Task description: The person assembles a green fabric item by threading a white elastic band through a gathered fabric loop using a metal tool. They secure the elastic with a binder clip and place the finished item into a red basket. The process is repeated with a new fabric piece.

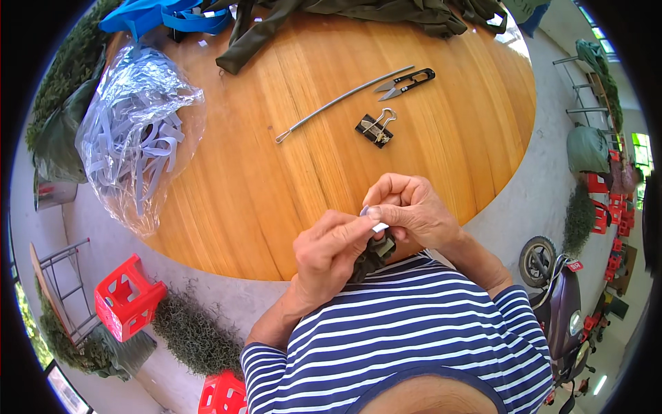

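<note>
At the table's near edge, close to my striped shirt, both hands are closed in a pinch with fingertips meeting. Between them shows a small pale strip (380, 227), white to lavender, perhaps elastic. My left hand (327, 250) grips it from the left. My right hand (412, 212) pinches its other end from the right. Under the fingers hangs a bunched piece of dark olive fabric (373, 261), partly hidden by my left hand. Beyond the hands lie a black binder clip (376, 129), black-handled thread snips (407, 84) and a thin grey rod with a wire loop (338, 105).
On the wooden table (234, 200), a clear plastic bag (138, 138) of lavender strips hangs over the left edge. Olive fabric (303, 21) and a blue bag (162, 17) lie at the far side. A red stool (127, 297) stands lower left, a motorcycle (562, 303) at right.
</note>
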Available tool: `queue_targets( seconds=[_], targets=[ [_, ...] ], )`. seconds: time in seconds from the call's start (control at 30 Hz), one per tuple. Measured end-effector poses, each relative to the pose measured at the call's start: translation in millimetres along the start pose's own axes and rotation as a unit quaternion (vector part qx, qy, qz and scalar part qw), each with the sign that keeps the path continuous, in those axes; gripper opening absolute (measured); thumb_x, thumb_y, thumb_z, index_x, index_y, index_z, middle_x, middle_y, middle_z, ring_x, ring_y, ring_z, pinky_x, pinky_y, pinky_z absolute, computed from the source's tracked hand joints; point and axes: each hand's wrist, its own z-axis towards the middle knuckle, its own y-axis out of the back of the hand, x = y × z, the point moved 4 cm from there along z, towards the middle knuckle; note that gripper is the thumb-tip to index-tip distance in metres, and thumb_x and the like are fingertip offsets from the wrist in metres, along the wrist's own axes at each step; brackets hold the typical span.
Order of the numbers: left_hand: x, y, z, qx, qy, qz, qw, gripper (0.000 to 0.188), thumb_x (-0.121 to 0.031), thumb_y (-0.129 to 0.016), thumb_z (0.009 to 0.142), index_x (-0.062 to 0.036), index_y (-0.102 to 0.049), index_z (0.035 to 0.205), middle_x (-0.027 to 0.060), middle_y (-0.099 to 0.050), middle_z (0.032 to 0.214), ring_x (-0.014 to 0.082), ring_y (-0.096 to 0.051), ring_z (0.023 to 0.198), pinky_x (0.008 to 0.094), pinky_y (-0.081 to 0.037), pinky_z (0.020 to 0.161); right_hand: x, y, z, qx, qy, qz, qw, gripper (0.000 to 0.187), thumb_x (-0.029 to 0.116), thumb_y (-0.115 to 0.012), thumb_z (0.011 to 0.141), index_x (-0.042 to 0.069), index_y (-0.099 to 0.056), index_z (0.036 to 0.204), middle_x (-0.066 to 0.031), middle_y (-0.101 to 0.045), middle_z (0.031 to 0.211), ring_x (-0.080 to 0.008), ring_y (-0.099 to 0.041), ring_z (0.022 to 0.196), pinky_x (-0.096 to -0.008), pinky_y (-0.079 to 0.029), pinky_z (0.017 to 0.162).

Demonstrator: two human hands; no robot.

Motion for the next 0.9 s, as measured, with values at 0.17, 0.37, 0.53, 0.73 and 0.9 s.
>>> queue_targets(
  seconds=[0.17,0.37,0.53,0.73,0.9],
  targets=[
    [9.7,-4.2,0.5,0.003,0.241,-0.254,0.937,0.041,-0.003,-0.061,0.080,0.0022,-0.047,0.118,0.0017,-0.057,0.070,0.0060,-0.056,0.066,0.0187,-0.044,0.057,-5.3,0.4,-4.3,0.024,-0.070,-0.019,0.997,0.018,0.015,-0.062,0.082,0.000,-0.059,0.089,-0.0038,-0.060,0.066,-0.0018,-0.048,0.047,-0.0132,-0.037,0.042],
    [10.6,-2.9,-2.6,0.019,0.248,-0.143,0.958,0.037,-0.003,-0.063,0.079,0.0027,-0.050,0.113,0.0039,-0.060,0.073,0.0078,-0.057,0.067,0.0184,-0.046,0.060,7.7,-6.4,-14.9,0.063,-0.038,-0.054,0.996,0.024,0.019,-0.059,0.084,-0.001,-0.061,0.097,-0.0039,-0.060,0.071,-0.0051,-0.052,0.052,-0.0165,-0.042,0.046],
    [16.3,-5.0,-3.6,-0.068,0.273,-0.207,0.937,0.027,0.000,-0.065,0.076,0.0032,-0.056,0.102,0.0069,-0.062,0.081,0.0075,-0.057,0.070,0.0184,-0.046,0.063,-3.6,1.7,-4.9,0.017,-0.029,-0.037,0.999,0.023,0.019,-0.055,0.086,-0.003,-0.060,0.092,-0.0064,-0.062,0.072,-0.0048,-0.052,0.050,-0.0164,-0.043,0.044],
    [7.5,-1.7,-0.9,-0.097,0.071,-0.004,0.993,0.015,0.001,-0.065,0.074,0.0002,-0.061,0.089,0.0097,-0.061,0.081,0.0136,-0.059,0.071,0.0231,-0.048,0.064,-0.9,1.5,-3.1,0.007,0.023,-0.033,0.999,0.023,0.018,-0.054,0.088,-0.004,-0.059,0.091,-0.0066,-0.062,0.072,-0.0044,-0.052,0.050,-0.0153,-0.043,0.043],
    [-3.6,-5.3,5.2,-0.094,-0.035,0.135,0.986,0.013,0.000,-0.066,0.073,-0.0019,-0.062,0.085,0.0120,-0.058,0.087,0.0173,-0.059,0.074,0.0245,-0.047,0.062,3.0,3.1,-2.6,0.005,0.030,-0.050,0.998,0.022,0.018,-0.053,0.088,-0.003,-0.059,0.092,-0.0056,-0.061,0.072,-0.0039,-0.052,0.050,-0.0154,-0.043,0.042]
  ],
)
